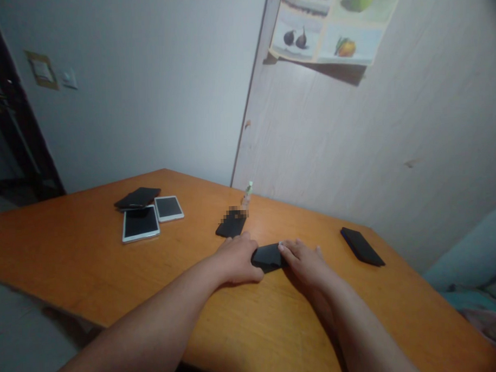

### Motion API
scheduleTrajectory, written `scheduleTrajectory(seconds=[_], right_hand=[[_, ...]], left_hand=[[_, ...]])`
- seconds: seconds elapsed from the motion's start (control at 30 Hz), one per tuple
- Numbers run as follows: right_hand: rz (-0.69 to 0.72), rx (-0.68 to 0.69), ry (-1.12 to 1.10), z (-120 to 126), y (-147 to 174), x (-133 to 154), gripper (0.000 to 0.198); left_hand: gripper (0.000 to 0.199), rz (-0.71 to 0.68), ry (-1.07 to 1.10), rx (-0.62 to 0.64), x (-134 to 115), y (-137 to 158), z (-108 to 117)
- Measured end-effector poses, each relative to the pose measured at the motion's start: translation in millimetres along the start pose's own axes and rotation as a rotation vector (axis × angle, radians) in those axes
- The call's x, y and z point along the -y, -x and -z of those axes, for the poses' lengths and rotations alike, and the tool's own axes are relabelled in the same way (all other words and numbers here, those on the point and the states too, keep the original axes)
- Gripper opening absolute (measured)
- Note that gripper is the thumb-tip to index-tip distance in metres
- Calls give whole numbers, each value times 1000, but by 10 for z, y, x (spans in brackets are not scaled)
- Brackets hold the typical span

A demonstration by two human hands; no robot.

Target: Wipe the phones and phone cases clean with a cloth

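Note:
A dark, flat, glossy tablet (267, 256) lies low over the table between my two hands, with a matte black edge or cover showing below its near side. My left hand (239, 259) grips its left end, thumb at the near side and fingers at the far side. At the right end, my right hand (301, 258) holds it with the thumb on top; some of its fingers are hidden. Just beyond my left hand lies a black flat case (232, 224), its far part blurred by pixels. A small clear bottle (247, 197) with a pale green top stands behind that case.
On the left of the orange wooden table (188, 340) lie a larger white-framed tablet (141, 223), a smaller one (169, 208) and black covers (139, 198). Another black case (362, 247) rests near the right edge. A wall (147, 92) stands behind the table.

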State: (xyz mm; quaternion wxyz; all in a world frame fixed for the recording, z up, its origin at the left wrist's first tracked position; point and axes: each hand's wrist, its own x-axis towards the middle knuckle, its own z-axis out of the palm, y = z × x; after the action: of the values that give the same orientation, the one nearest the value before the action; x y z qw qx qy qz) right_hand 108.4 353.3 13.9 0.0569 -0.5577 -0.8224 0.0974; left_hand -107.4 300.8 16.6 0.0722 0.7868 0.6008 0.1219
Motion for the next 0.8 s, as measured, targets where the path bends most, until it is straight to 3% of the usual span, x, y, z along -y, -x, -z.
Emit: scheduleTrajectory(seconds=[0.17, 0.4, 0.67, 0.8], right_hand=[[15, 14, 8, 89, 116, 22, 53], [23, -30, -45, -82, -62, 8, 49], [11, 32, -10, 90, 111, -22, 54], [27, -23, -59, -13, 31, 4, 46]], left_hand=[[40, -12, 17, 6, 9, 1, 3], [41, -1, -1, 2, -10, -6, -5], [40, -18, 6, 0, 7, -2, 5], [38, -13, 5, -5, -2, -4, 7]])
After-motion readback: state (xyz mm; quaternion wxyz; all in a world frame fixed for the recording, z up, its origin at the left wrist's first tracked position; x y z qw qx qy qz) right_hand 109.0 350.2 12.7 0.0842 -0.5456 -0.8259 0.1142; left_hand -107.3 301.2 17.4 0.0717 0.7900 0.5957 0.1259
